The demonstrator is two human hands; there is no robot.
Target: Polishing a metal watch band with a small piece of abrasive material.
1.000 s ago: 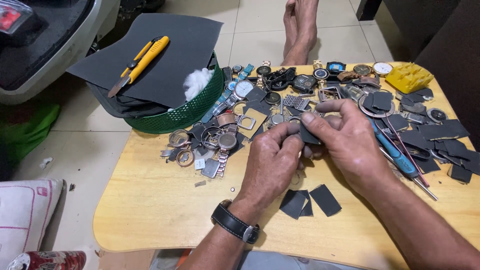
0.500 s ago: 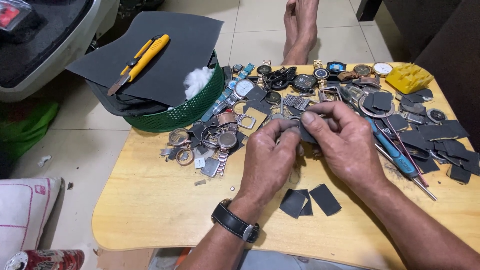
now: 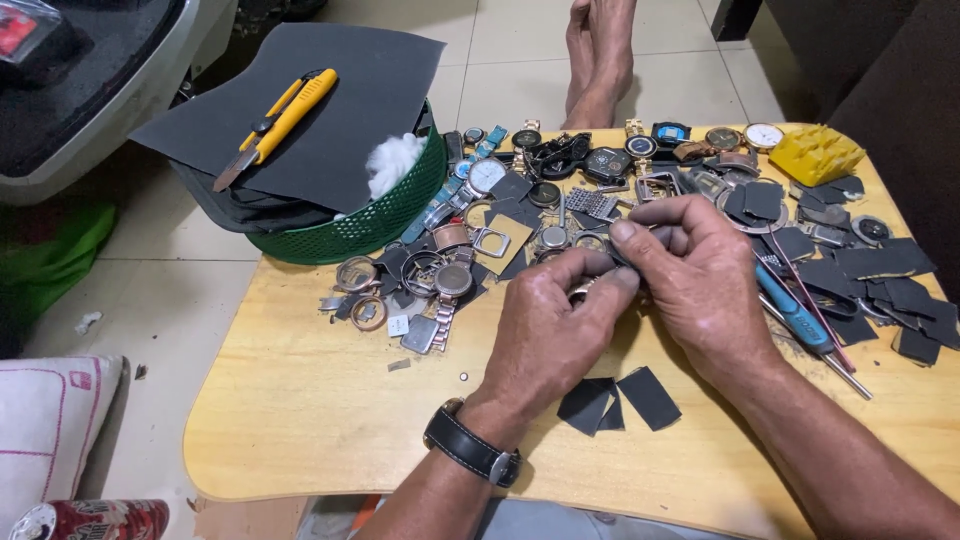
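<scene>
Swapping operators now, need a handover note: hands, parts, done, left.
Left hand, black-strapped wristwatch on its wrist, and right hand meet over the low wooden table, fingers pinching a small metal watch part, mostly hidden.
Pile of watch cases and dark sandpaper scraps behind the hands; blue-handled screwdriver by the right wrist; three dark cut squares near the front.
Yellow utility knife on the dark sheet over the green basket.
Done or left: cannot tell.

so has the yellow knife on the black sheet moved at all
No. The yellow knife lies at the same spot and slant on the black sheet over the green basket.
</scene>
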